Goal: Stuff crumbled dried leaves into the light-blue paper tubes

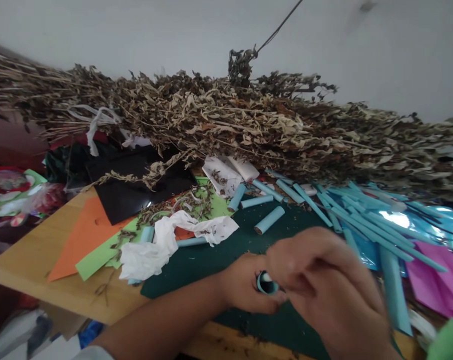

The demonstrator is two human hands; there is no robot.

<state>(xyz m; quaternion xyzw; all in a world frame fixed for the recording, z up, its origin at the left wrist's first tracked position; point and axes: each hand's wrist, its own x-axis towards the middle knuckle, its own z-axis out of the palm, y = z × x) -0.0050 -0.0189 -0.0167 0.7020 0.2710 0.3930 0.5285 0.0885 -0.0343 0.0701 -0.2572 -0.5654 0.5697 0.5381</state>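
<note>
My left hand (245, 287) is curled around a light blue rolled paper tube (267, 283), whose open end faces me. My right hand (324, 280) is closed and blurred by motion, its fingers pinched at the same tube from the right. Both hands hover over a dark green cutting mat (211, 265) on a wooden table (42, 260).
Several blue paper rolls (269, 220) and long thin blue tubes (361, 220) lie behind the hands. A big heap of dried leafy stalks (226, 120) fills the back. Crumpled white paper (162, 245), orange (83, 232), green and black sheets lie left; magenta paper (436, 270) right.
</note>
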